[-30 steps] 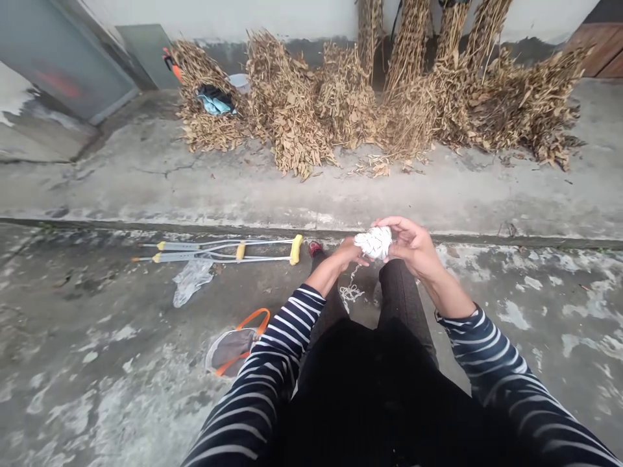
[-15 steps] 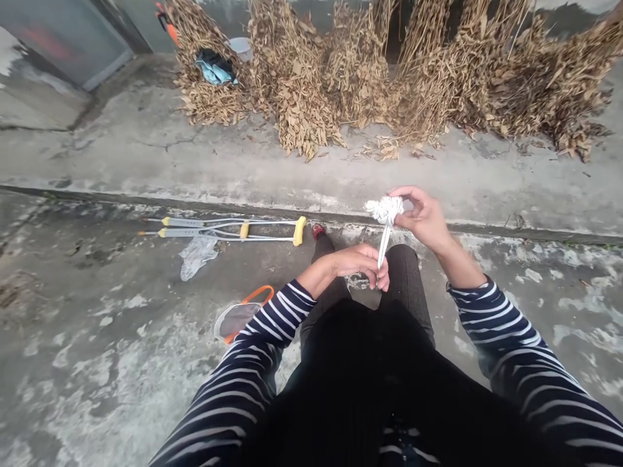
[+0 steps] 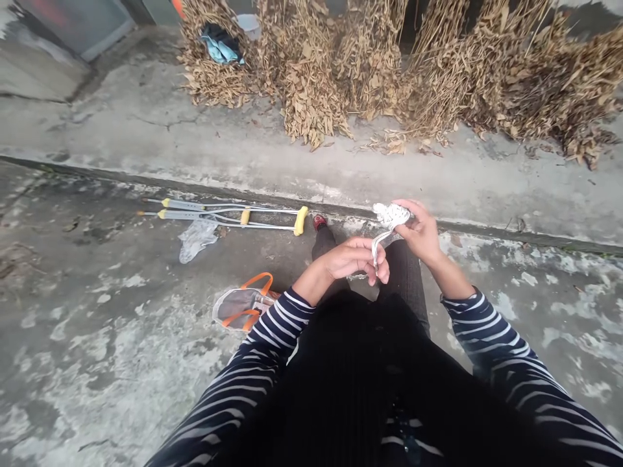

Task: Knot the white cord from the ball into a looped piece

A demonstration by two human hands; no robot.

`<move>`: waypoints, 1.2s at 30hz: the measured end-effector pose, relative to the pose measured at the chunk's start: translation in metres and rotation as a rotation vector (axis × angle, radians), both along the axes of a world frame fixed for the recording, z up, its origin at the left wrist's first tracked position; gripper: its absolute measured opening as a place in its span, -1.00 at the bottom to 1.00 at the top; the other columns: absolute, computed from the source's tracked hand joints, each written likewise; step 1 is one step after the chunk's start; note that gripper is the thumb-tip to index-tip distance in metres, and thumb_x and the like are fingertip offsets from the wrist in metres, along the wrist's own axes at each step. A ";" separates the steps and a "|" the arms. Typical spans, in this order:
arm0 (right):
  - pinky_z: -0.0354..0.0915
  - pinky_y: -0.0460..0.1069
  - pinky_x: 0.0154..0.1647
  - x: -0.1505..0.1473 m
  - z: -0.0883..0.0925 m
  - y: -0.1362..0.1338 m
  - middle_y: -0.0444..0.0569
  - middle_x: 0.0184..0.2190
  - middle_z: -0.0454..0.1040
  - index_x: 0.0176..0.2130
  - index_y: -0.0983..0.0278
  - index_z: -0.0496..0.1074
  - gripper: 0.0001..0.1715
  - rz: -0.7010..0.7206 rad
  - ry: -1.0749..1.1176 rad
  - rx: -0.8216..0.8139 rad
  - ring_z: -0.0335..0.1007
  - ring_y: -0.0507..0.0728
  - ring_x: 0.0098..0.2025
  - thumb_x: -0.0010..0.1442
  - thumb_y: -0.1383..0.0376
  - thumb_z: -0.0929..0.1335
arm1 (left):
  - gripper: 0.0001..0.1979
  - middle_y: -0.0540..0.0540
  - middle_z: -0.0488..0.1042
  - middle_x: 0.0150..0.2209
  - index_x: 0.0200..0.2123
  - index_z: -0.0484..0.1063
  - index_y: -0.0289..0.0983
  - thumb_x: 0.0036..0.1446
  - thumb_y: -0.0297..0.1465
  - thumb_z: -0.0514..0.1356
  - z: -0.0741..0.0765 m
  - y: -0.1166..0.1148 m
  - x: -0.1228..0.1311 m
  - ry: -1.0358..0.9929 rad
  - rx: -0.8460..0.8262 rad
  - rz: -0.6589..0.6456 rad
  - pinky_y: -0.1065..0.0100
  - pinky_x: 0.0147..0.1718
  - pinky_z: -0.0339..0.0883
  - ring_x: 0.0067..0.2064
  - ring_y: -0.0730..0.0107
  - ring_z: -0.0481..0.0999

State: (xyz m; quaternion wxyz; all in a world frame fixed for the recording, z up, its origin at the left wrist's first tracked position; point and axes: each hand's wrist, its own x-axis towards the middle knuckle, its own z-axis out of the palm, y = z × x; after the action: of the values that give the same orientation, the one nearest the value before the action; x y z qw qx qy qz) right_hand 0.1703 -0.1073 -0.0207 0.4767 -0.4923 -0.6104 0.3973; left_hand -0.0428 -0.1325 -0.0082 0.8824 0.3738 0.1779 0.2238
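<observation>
A wound bundle of white cord (image 3: 389,215) with thin dark lines is held above my lap. My right hand (image 3: 419,228) is closed around its right side, thumb below and fingers on top. From the bundle a slack strand curves down to my left hand (image 3: 355,258), which grips it between its fingers. The strand's lower end shows just under those fingers. My left hand is lower and nearer my body than my right, over the gap between my knees.
Crutches (image 3: 272,218) lie on the concrete to the left, beside a crumpled clear plastic bag (image 3: 197,240). Closer in is a grey bag with orange handles (image 3: 243,305). Past a low concrete step (image 3: 272,152), dried plant bundles (image 3: 311,84) lean on the wall, with blue-and-black cloth (image 3: 221,44) among them.
The strand was taut and straight; now it hangs slack in a curve. My right hand and the bundle are slightly lower, closer to my left hand. The view has shifted a little.
</observation>
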 end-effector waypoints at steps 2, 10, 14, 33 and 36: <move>0.51 0.03 -0.25 -0.001 -0.004 -0.003 0.10 0.11 0.32 0.05 0.21 0.51 -0.43 0.006 -0.121 0.035 0.39 0.23 0.05 0.01 0.41 0.37 | -0.63 -0.20 0.55 -0.43 -0.35 0.46 -0.34 0.06 -0.15 0.41 0.005 0.000 -0.001 -0.022 0.002 0.058 0.37 -0.49 0.46 -0.30 0.18 0.64; 0.45 0.27 0.10 0.002 -0.025 -0.020 0.08 0.10 0.52 0.09 0.19 0.50 -0.43 0.136 -0.434 0.125 0.40 0.35 0.15 0.08 0.42 0.34 | -0.76 -0.28 0.64 -0.20 -0.16 0.49 -0.38 0.33 -0.33 0.12 0.021 0.022 0.002 -0.086 -0.151 0.435 0.44 -0.45 0.48 -0.10 0.17 0.67; 0.54 0.12 -0.23 0.010 -0.021 -0.025 0.03 0.10 0.50 0.05 0.18 0.52 -0.43 0.222 -0.210 -0.132 0.52 0.20 -0.17 0.01 0.40 0.37 | -0.72 -0.27 0.64 -0.08 -0.03 0.50 -0.39 0.36 -0.44 0.03 0.027 0.030 0.005 -0.088 -0.227 0.543 0.47 -0.37 0.50 0.06 0.16 0.63; 0.57 0.01 -0.39 0.016 0.020 -0.030 -0.10 -0.20 0.51 -0.16 0.15 0.55 -0.57 0.281 0.343 -0.322 0.45 0.09 -0.27 -0.07 0.37 0.58 | -0.85 -0.06 0.56 -0.47 -0.32 0.51 -0.39 0.31 -0.47 0.18 -0.045 0.068 -0.005 0.177 -0.223 0.702 0.45 -0.37 0.44 -0.48 0.54 0.53; 0.54 -0.01 -0.44 0.020 0.026 -0.028 -0.09 -0.18 0.47 -0.16 0.15 0.51 -0.52 0.207 0.373 -0.328 0.44 0.10 -0.26 -0.12 0.38 0.58 | -0.84 -0.18 0.61 -0.39 -0.35 0.53 -0.42 0.25 -0.43 0.29 -0.054 0.073 -0.014 0.395 -0.080 0.471 0.36 -0.31 0.49 -0.40 0.43 0.59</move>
State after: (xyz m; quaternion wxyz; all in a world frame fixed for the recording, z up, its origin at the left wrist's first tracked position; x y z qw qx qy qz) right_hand 0.1900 -0.1350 0.0054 0.4518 -0.4163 -0.4866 0.6211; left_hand -0.0573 -0.0592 -0.0624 0.7685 0.3233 0.4366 0.3381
